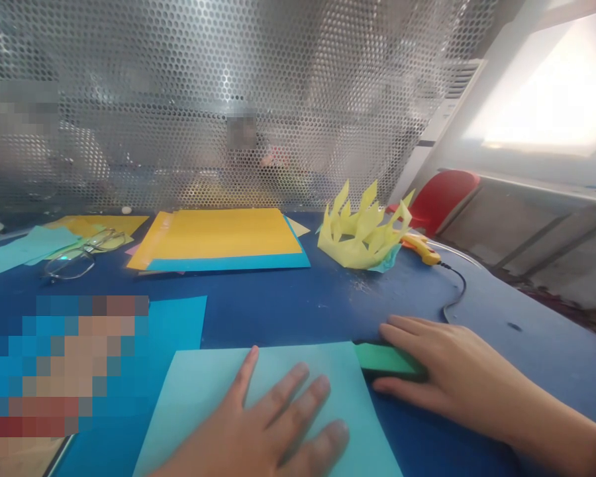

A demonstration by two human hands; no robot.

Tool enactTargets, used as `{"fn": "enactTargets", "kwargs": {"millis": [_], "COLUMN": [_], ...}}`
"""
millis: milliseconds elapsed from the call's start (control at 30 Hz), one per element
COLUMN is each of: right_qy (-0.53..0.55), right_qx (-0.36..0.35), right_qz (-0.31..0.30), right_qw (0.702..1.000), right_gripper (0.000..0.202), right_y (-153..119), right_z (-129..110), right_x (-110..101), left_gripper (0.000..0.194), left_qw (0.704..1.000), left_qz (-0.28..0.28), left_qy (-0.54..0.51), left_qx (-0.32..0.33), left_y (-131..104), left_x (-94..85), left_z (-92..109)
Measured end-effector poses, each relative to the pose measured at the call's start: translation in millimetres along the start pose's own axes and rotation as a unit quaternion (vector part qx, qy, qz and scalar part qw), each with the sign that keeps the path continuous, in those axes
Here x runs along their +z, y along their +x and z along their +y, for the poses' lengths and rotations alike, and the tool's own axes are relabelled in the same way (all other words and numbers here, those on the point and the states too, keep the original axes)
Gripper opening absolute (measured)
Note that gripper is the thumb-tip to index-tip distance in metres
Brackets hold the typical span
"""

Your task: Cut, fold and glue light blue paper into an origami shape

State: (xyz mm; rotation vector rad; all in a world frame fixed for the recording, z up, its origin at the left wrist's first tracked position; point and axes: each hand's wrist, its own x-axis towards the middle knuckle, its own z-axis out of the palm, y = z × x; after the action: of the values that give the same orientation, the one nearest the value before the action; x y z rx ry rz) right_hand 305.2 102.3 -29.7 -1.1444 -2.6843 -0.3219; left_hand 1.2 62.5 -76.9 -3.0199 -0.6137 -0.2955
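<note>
Pressing flat, the fingers of the left hand lie spread open on a light blue sheet and grip nothing. The right hand lies just beside the sheet's right edge, its fingers stretched loosely over a green block, touching it from above but not closed around it. The sheet lies on the blue counter, near the person. I judge the paper is being held steady before folding or marking; the next move probably needs the left hand to keep the sheet from sliding. Farther away lie a stack of yellow paper, a yellow paper crown, a glue gun and glasses.
</note>
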Motion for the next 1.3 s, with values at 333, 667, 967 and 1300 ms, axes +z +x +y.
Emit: {"fn": "enactTargets", "kwargs": {"millis": [333, 667, 967, 1300], "right_qy": [-0.035, -0.041, -0.040, 0.022], "right_qx": [-0.004, 0.000, 0.011, 0.002], "right_qz": [-0.031, -0.036, -0.038, -0.037], "right_qw": [0.999, 0.999, 0.998, 0.999], "right_gripper": [0.042, 0.048, 0.050, 0.043], "right_y": [0, 1, -1, 1], "right_z": [4, 7, 11, 15], "right_x": [-3, -2, -1, -1], "left_gripper": [0.044, 0.045, 0.046, 0.045], "left_qw": [0.992, 0.996, 0.999, 0.991], "left_qz": [-0.003, -0.028, -0.004, -0.073], "left_qy": [0.120, 0.078, 0.028, 0.092], "left_qx": [0.044, 0.041, 0.021, 0.067], "left_y": [3, 8, 4, 17], "left_x": [-6.4, -12.8, -2.1, -27.9], "left_z": [0, 0, 3, 1]}}
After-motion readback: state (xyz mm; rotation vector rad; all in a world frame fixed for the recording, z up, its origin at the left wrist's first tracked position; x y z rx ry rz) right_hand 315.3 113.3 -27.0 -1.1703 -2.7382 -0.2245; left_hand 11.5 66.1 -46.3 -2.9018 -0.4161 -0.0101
